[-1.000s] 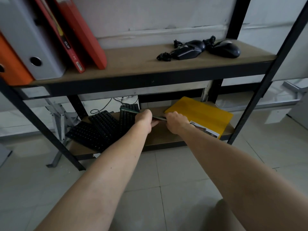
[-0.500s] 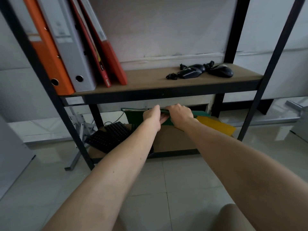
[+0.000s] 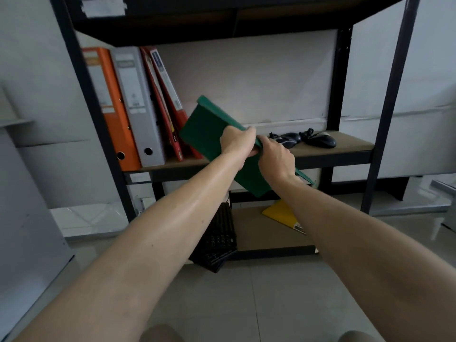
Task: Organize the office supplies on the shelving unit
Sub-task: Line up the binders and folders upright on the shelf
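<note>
Fingers (image 3: 249, 131) of the left hand (image 3: 237, 141) and right hand (image 3: 275, 156) clamp the tilted green folder (image 3: 209, 127), probably steering it upright beside the red binders (image 3: 170, 112) left of them on the middle shelf (image 3: 345, 144).

No text is legible. Spine labels on the orange binder (image 3: 108, 104), grey binder (image 3: 134, 102) and red binders (image 3: 167, 95) carry print too blurred to read. The shelf-edge sticker (image 3: 140, 178) appears blank.
</note>
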Motion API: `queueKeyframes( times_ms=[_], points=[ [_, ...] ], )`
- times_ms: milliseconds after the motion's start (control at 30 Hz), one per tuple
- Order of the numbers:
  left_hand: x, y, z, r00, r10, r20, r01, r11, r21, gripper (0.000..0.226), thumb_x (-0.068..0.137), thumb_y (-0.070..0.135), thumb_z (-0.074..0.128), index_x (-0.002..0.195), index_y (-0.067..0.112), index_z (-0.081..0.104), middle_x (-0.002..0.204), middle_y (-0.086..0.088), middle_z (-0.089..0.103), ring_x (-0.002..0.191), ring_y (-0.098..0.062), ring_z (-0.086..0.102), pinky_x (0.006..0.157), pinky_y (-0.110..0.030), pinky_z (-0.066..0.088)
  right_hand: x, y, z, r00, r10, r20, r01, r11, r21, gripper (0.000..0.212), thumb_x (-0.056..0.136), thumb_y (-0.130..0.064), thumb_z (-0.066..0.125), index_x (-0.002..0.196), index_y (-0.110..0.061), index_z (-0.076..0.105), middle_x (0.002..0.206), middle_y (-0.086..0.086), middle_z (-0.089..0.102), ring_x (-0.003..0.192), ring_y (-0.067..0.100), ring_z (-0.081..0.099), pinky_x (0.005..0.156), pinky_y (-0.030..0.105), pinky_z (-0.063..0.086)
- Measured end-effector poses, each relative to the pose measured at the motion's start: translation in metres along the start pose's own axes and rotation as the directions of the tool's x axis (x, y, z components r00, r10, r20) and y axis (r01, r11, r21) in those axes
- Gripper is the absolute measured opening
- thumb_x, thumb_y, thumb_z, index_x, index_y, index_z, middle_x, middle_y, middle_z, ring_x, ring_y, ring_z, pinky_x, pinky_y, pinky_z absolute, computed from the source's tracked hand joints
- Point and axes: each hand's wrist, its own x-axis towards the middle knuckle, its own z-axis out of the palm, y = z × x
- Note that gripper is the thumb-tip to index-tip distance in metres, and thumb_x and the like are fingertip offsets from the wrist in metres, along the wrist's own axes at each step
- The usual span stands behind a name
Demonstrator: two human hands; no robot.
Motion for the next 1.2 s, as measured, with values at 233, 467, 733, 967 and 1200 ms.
queueKeyframes(
  times_ms=[233,467,733,967,1200],
  points=[
    [-0.002,0.064,-0.01,0.92,0.391,-0.031,-0.357,0.867,0.348,0.034,0.089,0.024,0.058,0.121,0.015,0.052,0.107,-0.001,0.061,0.092,-0.022,0.062,0.085,-0.032,0.054,0.031,-0.051,-0.04,0.99,0.077,-0.122,-0.054,0.983,0.175,0.024,0.097,-0.006,0.044,0.113,-0.015,0.059,0.091,0.002,0.064,0.074,0.026,0.059,0.059,0.033,0.038],
    [0.019,0.084,-0.031,0.829,0.557,-0.048,-0.468,0.739,0.485,0.04,0.092,0.026,0.056,0.13,0.017,0.047,0.125,-0.009,0.063,0.105,-0.026,0.064,0.084,-0.034,0.056,0.056,-0.087,-0.038,0.988,0.077,-0.135,-0.037,0.96,0.277,0.017,0.097,-0.008,0.044,0.1,-0.012,0.06,0.075,-0.004,0.054,0.066,0.021,0.052,0.059,0.034,0.041],
    [0.067,0.057,-0.05,0.824,0.557,-0.105,-0.402,0.705,0.585,0.028,0.096,0.022,0.057,0.121,0.015,0.048,0.11,-0.007,0.061,0.093,-0.025,0.064,0.077,-0.038,0.06,0.062,-0.078,0.016,0.978,-0.093,0.189,0.009,0.915,0.403,0.039,0.093,-0.015,0.055,0.132,-0.009,0.051,0.105,0.006,0.054,0.101,0.031,0.058,0.073,0.035,0.043],
    [0.109,0.041,-0.058,0.85,0.512,-0.123,-0.341,0.714,0.612,0.027,0.096,0.021,0.057,0.12,0.016,0.047,0.11,-0.006,0.058,0.088,-0.019,0.059,0.068,-0.028,0.053,0.055,-0.051,0.068,0.943,-0.049,0.329,-0.08,0.927,0.367,0.055,0.094,-0.018,0.057,0.148,-0.014,0.043,0.131,0.011,0.056,0.118,0.029,0.054,0.095,0.04,0.049],
    [0.144,0.034,-0.061,0.868,0.474,-0.148,-0.276,0.708,0.65,0.032,0.096,0.025,0.06,0.122,0.014,0.044,0.115,-0.009,0.059,0.085,-0.017,0.06,0.054,-0.021,0.045,0.08,-0.063,0.104,0.945,0.009,0.326,-0.133,0.923,0.36,0.049,0.098,-0.018,0.047,0.147,-0.02,0.044,0.114,0.015,0.061,0.097,0.034,0.062,0.086,0.045,0.055]
  ],
)
